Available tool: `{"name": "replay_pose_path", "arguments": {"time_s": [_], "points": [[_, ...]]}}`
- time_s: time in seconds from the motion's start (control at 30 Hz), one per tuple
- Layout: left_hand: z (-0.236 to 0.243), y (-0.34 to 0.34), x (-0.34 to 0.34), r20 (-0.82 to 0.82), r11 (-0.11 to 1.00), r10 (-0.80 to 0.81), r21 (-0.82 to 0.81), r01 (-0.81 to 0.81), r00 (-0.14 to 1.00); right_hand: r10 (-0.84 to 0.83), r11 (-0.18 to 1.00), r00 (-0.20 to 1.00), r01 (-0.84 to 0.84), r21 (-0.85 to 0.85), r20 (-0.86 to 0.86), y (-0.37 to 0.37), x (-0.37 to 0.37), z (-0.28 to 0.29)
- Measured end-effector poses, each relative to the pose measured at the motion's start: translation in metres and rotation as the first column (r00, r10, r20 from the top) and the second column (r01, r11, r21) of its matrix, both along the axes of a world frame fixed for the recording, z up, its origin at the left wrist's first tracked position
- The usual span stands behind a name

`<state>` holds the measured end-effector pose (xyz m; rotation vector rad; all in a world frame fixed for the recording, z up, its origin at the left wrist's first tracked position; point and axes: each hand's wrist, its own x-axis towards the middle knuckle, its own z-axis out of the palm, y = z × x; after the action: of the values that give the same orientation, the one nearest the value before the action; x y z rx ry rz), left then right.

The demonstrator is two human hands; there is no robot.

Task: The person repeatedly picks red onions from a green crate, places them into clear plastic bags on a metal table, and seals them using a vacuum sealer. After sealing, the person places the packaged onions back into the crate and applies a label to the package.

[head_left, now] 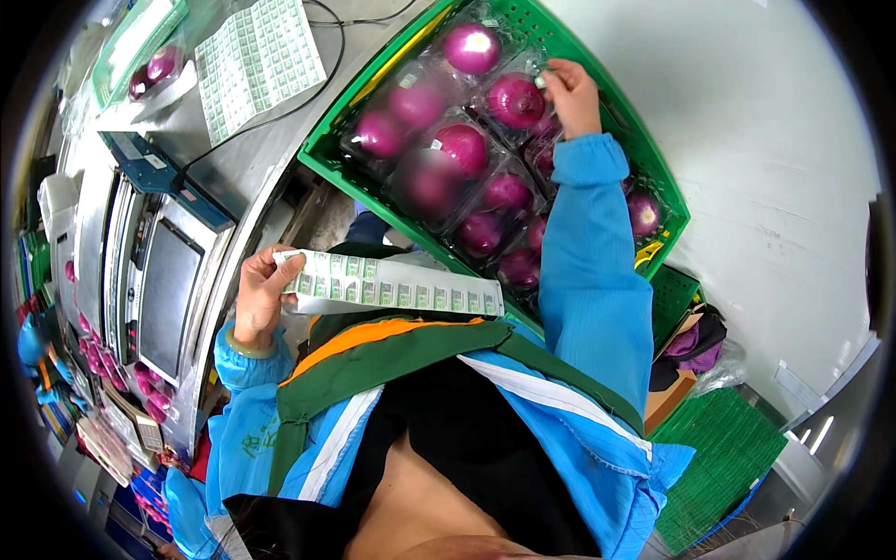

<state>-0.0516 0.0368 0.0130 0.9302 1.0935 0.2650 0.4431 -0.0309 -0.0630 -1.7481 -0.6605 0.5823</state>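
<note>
My left hand point(273, 291) grips a strip of small green-and-white labels point(401, 285) by its left end, held across my body. My right hand point(571, 98) is pinched on a small pale label point(540, 81) at the upper right of a green plastic crate point(678, 201). The crate holds several clear plastic packs of red onions, among them an onion point(514, 101) just left of my right fingertips and another point(471, 47) higher up. Part of the packs is hidden by my right sleeve or blurred.
A steel counter point(261, 149) on the left carries a label sheet point(257, 61), a cable, a machine point(173, 280) and more onions. Another person's blue clothing point(37, 341) shows at far left. Below right are a second green crate point(674, 299), a cardboard box, bags and green stacked plastic point(709, 462).
</note>
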Motion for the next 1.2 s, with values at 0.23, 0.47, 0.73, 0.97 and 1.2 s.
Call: {"name": "replay_pose_path", "arguments": {"time_s": [0.23, 0.47, 0.73, 0.97, 1.2], "points": [[0.018, 0.0, 0.007, -0.01, 0.994, -0.09, 0.066, 0.09, 0.996, -0.09, 0.886, 0.837, 0.315, -0.342, 0.539, 0.009, 0.024, -0.045], [0.045, -0.016, 0.014, 0.014, 0.966, -0.142, 0.218, 0.135, 0.99, 0.307, 0.948, 0.952, -0.305, -0.093, 0.006, -0.027, -0.097, 0.059], [0.056, -0.037, 0.043, -0.019, 0.937, -0.274, 0.22, 0.271, 0.962, 0.733, 0.658, 0.649, -0.753, -0.03, -0.205, -0.103, -0.227, 0.114], [0.021, -0.06, 0.055, -0.042, 0.956, -0.279, 0.081, 0.281, 0.959, 0.567, 0.799, 0.628, -0.577, -0.17, 0.533, -0.154, -0.243, 0.103], [-0.012, -0.064, 0.067, 0.0, 0.943, -0.259, -0.216, 0.252, 0.966, 0.501, 0.833, 0.736, -0.553, -0.021, 0.456, -0.174, -0.224, 0.099]]}}
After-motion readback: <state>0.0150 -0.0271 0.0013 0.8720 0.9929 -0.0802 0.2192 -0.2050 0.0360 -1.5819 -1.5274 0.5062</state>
